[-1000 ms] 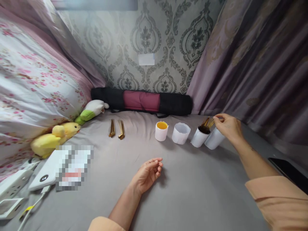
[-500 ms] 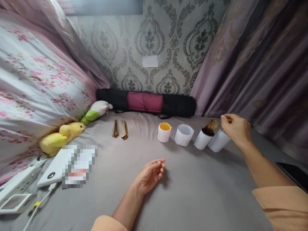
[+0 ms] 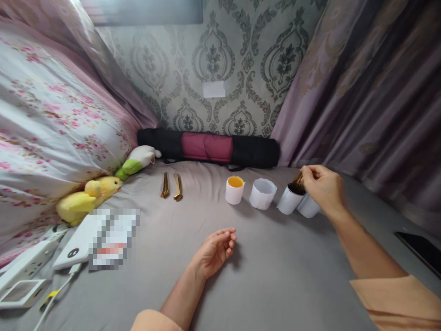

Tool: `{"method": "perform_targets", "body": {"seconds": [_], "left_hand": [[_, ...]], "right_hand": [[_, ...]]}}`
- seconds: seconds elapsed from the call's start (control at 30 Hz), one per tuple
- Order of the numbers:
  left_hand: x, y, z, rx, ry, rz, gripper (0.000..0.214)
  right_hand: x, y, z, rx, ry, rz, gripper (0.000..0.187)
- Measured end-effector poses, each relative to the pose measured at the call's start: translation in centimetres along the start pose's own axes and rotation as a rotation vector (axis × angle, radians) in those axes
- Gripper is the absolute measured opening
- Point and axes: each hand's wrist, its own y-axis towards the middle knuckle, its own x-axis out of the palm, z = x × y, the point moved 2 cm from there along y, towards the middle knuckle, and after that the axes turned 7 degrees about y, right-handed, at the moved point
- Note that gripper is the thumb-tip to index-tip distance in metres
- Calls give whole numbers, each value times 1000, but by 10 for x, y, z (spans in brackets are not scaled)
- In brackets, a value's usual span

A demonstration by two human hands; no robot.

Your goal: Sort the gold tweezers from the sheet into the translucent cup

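My right hand point(image 3: 322, 186) pinches at thin gold-coloured sticks point(image 3: 297, 180) that stand in a white-wrapped cup with a dark inside point(image 3: 288, 202). How many sticks the fingers hold is hidden. Partly behind this hand leans another white-wrapped cup point(image 3: 308, 208). My left hand point(image 3: 216, 253) rests on the bed, fingers loosely curled and holding nothing. To the left of the dark cup stand a translucent white cup point(image 3: 262, 197) and a white cup with a yellow-orange inside point(image 3: 234, 193). Two bundles of gold-coloured sticks, a left one point(image 3: 165, 186) and a right one point(image 3: 178, 187), lie further left.
A black and maroon roll point(image 3: 206, 146) lies along the wall. Two plush toys, a yellow one point(image 3: 77, 204) and a green-white one point(image 3: 138, 161), line the left side. Near them are a power bank point(image 3: 81, 243) and a power strip point(image 3: 31, 262). A phone point(image 3: 420, 250) lies far right.
My right hand has moved left, from over the rightmost cup to the sticks in the dark-lined cup. My left hand has stayed in place.
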Motion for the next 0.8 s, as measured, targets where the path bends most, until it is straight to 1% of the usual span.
{"method": "perform_targets", "body": {"seconds": [0.27, 0.4, 0.5, 0.63, 0.8], "left_hand": [[1, 0, 0, 7, 7, 4, 23], [3, -1, 1, 12, 4, 12, 21], [5, -2, 1, 15, -3, 20, 20], [6, -1, 2, 17, -12, 22, 18], [4, 0, 1, 19, -24, 16, 16]], "right_hand": [[8, -23, -27, 66, 211, -113, 27], [18, -41, -38, 67, 291, -177, 29], [32, -61, -44, 90, 353, -265, 30], [56, -92, -49, 147, 392, -398, 30], [86, -126, -53, 150, 425, -551, 37]]}}
